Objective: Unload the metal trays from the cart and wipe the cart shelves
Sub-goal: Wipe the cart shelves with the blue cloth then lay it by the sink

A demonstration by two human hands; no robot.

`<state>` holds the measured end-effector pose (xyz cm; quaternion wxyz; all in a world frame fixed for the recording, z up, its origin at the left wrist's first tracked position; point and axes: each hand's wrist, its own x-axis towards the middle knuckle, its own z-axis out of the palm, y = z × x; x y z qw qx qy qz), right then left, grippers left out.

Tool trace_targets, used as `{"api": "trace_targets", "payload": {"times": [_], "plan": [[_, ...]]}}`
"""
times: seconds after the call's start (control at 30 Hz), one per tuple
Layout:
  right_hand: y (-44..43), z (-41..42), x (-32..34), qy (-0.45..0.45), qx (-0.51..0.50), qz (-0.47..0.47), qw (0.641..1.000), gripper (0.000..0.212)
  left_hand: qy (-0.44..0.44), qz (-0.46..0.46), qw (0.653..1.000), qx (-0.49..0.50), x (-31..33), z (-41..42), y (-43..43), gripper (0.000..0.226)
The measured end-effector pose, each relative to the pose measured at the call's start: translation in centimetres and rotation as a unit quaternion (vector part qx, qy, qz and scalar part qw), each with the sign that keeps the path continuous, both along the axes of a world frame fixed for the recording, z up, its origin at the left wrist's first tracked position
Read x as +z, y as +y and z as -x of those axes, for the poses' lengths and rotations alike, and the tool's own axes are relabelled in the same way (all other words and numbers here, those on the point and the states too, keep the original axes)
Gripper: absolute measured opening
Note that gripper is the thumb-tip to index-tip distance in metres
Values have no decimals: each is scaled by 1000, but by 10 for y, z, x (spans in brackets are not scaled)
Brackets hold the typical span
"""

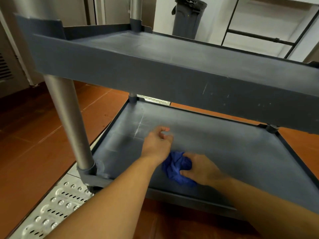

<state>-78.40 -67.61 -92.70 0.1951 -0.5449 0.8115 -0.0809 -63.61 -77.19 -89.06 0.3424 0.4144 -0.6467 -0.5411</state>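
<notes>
Tile floor [34,135], reddish brown, runs under a dark grey plastic cart [172,78] that fills most of the view. A perforated metal grate [51,213] is set into the floor along the cart's near left corner. Behind stand a stainless cabinet front [51,7], a grey bin [189,18] lined with a black bag, and a dark metal frame [259,37] against a pale wall.

The upper shelf [155,47] is bare and dull, with a raised lip all round. The lower shelf [224,152] lies just above the floor, scuffed with pale scratch lines near its far left, and also has a low rim on each side. A round metal post [69,118] joins the two shelves at the near left corner.

Both arms reach in over the near rim, under the upper shelf's front wall. The right hand [202,168] rests on the lower shelf near its front edge, fingers curled round a bunched blue cloth [176,167]. The left hand [158,144] is just beyond the cloth, fingers loosely curled and holding nothing; whether it touches the shelf cannot be told. Open shelf surface stretches to the right and back of the hands.
</notes>
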Motion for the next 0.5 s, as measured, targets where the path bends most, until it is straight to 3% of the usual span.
{"api": "trace_targets", "payload": {"times": [0.17, 0.3, 0.37, 0.5], "plan": [[-2, -2, -11, -41, -69, -13, 997, 64, -9, -16, 999, -31, -4, 1, 1, 23], [-8, -26, -38, 2, -74, 23, 997, 87, -10, -27, 999, -33, -10, 2, 1, 21], [-14, -41, -48, 23, -42, 42, 998, 73, -8, -30, 999, -33, -12, 2, 1, 18], [-18, -35, -45, 61, -23, 83, 994, 23, -4, -41, 999, -27, -15, 3, -2, 14]]}}
